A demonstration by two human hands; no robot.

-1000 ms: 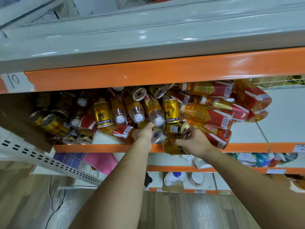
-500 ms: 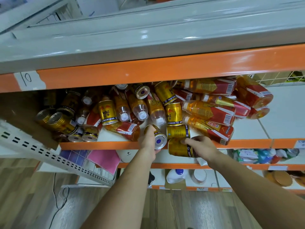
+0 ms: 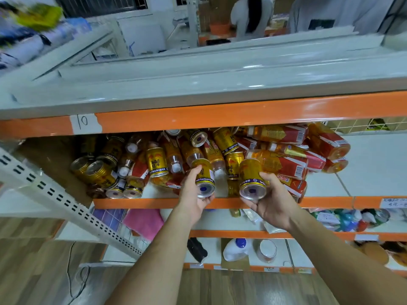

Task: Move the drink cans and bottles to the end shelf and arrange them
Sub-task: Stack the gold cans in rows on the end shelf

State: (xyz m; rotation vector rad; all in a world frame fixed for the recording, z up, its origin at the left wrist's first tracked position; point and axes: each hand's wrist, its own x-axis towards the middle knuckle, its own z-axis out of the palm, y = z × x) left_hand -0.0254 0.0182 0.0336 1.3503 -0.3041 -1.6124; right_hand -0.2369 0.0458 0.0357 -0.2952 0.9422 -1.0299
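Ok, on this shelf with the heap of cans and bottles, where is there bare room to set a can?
Widest: the white shelf board right of the red-labelled bottles. A narrow strip lies at the front edge, between two lying cans and the left hand. The middle and left are heaped.

The heap of cans and bottles (image 3: 167, 159) lies on the middle shelf (image 3: 154, 203), under the top shelf (image 3: 198, 89). At its near edge the left hand (image 3: 192, 201) holds the left can (image 3: 204, 179) beside the right can (image 3: 251, 175), held by the right hand (image 3: 273, 205). The lying bottles (image 3: 286, 164) are stacked to the right and behind. A pair of cans (image 3: 132, 191) lies at the near left. Below, a jug (image 3: 234, 249) stands on the bottom shelf (image 3: 293, 254).
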